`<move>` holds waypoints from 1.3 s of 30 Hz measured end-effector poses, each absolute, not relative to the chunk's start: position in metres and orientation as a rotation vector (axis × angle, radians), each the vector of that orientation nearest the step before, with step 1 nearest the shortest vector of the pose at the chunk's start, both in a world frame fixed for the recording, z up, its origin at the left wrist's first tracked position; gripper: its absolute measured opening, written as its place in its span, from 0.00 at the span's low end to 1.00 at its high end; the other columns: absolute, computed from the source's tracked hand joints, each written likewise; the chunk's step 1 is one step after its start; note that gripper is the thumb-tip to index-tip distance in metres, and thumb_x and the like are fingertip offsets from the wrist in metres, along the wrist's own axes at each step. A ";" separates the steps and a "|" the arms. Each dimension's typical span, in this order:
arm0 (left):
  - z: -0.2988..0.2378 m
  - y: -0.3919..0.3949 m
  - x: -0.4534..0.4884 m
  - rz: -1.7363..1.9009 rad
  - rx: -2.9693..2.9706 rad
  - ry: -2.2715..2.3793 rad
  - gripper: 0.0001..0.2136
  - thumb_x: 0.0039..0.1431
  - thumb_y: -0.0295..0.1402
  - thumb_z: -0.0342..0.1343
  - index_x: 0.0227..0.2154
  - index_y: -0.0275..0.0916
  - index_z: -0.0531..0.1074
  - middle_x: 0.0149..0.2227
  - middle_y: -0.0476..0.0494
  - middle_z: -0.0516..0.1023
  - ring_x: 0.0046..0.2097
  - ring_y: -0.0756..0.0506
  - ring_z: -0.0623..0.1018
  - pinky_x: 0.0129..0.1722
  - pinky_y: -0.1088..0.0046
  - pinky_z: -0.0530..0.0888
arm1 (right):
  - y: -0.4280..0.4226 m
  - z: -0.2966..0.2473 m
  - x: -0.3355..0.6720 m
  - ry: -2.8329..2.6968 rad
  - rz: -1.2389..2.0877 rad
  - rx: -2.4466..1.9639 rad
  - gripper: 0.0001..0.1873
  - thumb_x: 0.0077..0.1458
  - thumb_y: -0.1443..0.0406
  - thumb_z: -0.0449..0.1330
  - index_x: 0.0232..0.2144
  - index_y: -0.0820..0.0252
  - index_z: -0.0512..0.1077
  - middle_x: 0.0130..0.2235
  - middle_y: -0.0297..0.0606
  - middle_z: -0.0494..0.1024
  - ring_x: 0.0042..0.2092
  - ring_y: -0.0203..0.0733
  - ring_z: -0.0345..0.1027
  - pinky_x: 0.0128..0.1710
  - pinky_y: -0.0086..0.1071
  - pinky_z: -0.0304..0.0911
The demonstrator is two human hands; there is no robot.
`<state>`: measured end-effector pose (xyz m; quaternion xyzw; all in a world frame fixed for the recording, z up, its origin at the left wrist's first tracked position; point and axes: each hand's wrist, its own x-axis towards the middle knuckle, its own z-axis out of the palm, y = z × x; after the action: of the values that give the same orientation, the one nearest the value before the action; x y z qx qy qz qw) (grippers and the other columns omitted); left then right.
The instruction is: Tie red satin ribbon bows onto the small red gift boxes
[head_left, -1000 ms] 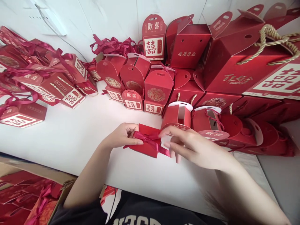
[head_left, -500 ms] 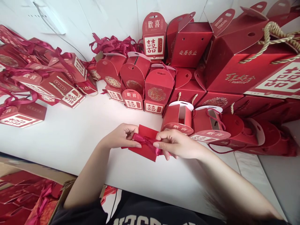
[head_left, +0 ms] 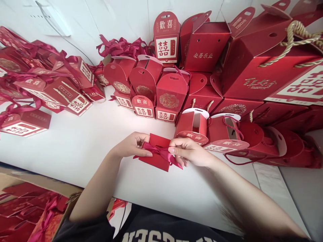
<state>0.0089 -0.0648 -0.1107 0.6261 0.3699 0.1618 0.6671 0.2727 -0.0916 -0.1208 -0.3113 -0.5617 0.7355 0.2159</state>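
A small red gift box (head_left: 154, 161) is in front of me above the white table, its lower parts partly hidden by my hands. A dark pink satin ribbon (head_left: 161, 153) is tied in a bow across its top. My left hand (head_left: 132, 145) pinches the bow's left loop between thumb and fingers. On the other side, my right hand (head_left: 189, 152) is closed on the right part of the ribbon, and a loose tail hangs below its fingers.
Several red boxes (head_left: 170, 90) with cord handles are stacked at the back and right. Ribbon-tied boxes (head_left: 47, 87) are heaped on the left of the white table (head_left: 96, 144). A loose bundle of ribbon (head_left: 123, 47) lies by the wall. A carton (head_left: 60, 185) of red packages is at lower left.
The bow has been spread flatter and wider across the box, and a ribbon tail now shows below my right hand. My right fingers have shifted slightly along the ribbon.
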 end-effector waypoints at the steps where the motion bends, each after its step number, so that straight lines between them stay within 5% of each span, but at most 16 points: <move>1: -0.112 -0.065 0.009 0.374 1.408 0.824 0.18 0.48 0.35 0.67 0.21 0.36 0.60 0.22 0.54 0.67 0.20 0.56 0.66 0.18 0.81 0.61 | -0.093 -0.124 0.272 -1.519 2.035 -0.844 0.19 0.62 0.52 0.57 0.28 0.60 0.65 0.16 0.28 0.72 0.16 0.29 0.60 0.16 0.23 0.55; 18: -0.134 -0.058 0.010 0.552 1.340 0.703 0.24 0.41 0.34 0.71 0.17 0.36 0.55 0.21 0.52 0.68 0.23 0.55 0.66 0.23 0.79 0.63 | -0.099 -0.151 0.266 -1.326 1.989 -0.742 0.20 0.57 0.50 0.59 0.26 0.59 0.65 0.14 0.26 0.68 0.14 0.30 0.55 0.16 0.24 0.52; 27: -0.149 -0.056 0.009 0.563 1.280 0.728 0.28 0.32 0.44 0.72 0.16 0.38 0.54 0.18 0.51 0.69 0.20 0.53 0.67 0.19 0.78 0.62 | -0.097 -0.152 0.266 -1.364 1.957 -0.741 0.20 0.59 0.49 0.57 0.28 0.60 0.66 0.14 0.26 0.67 0.15 0.30 0.56 0.17 0.25 0.53; 33: -0.139 -0.057 -0.003 0.511 1.294 0.733 0.22 0.47 0.50 0.64 0.16 0.37 0.64 0.09 0.52 0.62 0.13 0.53 0.60 0.15 0.77 0.58 | -0.116 -0.125 0.275 -1.610 1.544 -0.936 0.17 0.65 0.55 0.53 0.52 0.57 0.60 0.26 0.28 0.70 0.24 0.33 0.60 0.25 0.27 0.55; 36: -0.134 -0.058 -0.002 0.475 1.312 0.727 0.19 0.50 0.48 0.62 0.18 0.36 0.72 0.09 0.52 0.61 0.12 0.53 0.60 0.15 0.76 0.58 | -0.132 -0.117 0.277 -1.652 1.294 -1.185 0.12 0.66 0.54 0.51 0.41 0.56 0.62 0.25 0.27 0.66 0.27 0.34 0.59 0.30 0.29 0.54; 39: -0.129 -0.058 0.003 0.475 1.337 0.734 0.18 0.51 0.47 0.62 0.19 0.35 0.75 0.10 0.53 0.58 0.13 0.54 0.58 0.16 0.75 0.59 | -0.139 -0.123 0.277 -1.622 1.427 -1.229 0.19 0.65 0.51 0.50 0.30 0.59 0.63 0.24 0.29 0.64 0.26 0.33 0.56 0.28 0.29 0.51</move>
<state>0.0027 -0.0577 -0.1295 0.5996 0.3291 0.2130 0.6977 0.2770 -0.1392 -0.1225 -0.4682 -0.6176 0.5437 0.3221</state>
